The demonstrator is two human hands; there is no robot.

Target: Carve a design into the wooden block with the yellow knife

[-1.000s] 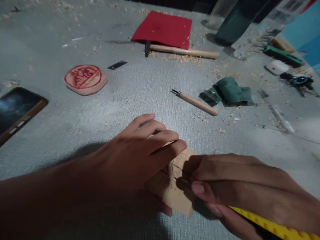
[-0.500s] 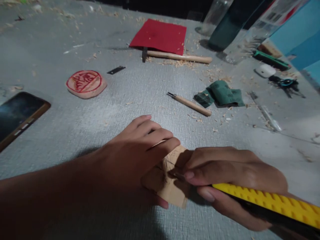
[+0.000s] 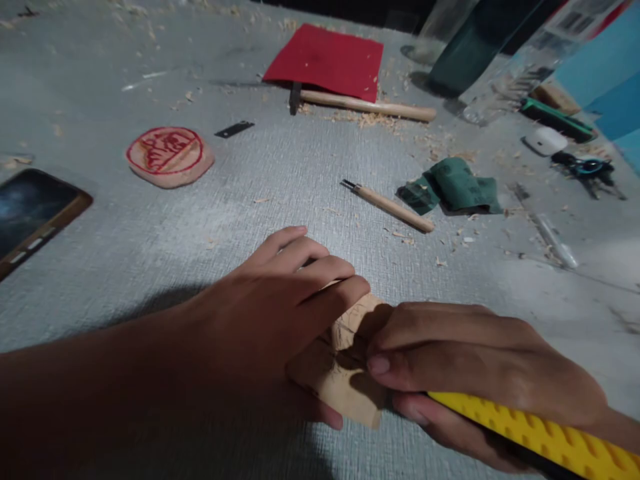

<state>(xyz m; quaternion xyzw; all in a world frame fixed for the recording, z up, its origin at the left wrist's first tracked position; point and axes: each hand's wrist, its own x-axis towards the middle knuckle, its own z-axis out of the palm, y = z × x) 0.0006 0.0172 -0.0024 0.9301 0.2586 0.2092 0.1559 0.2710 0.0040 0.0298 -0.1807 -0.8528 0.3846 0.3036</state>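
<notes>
My left hand [image 3: 280, 313] lies flat over a pale wood piece [image 3: 340, 387] with pencil lines and carved marks on it, pressing it onto the grey textured table [image 3: 150, 267]. My right hand [image 3: 470, 373] grips a yellow-handled cutter [image 3: 540, 437], its fingers set against the wood's right side. The blade tip is hidden under my fingers.
A round wood piece with a red drawing [image 3: 169, 155] lies at the left, a phone [image 3: 30, 217] at the far left. Beyond my hands are a wooden-handled carving tool [image 3: 393, 207], a green cloth [image 3: 455, 185], a small hammer [image 3: 365, 105] and red paper [image 3: 327, 60]. Shavings are scattered about.
My right hand has slid slightly left over the wood with the cutter, covering the blade tip that showed before. The left hand stays in place.
</notes>
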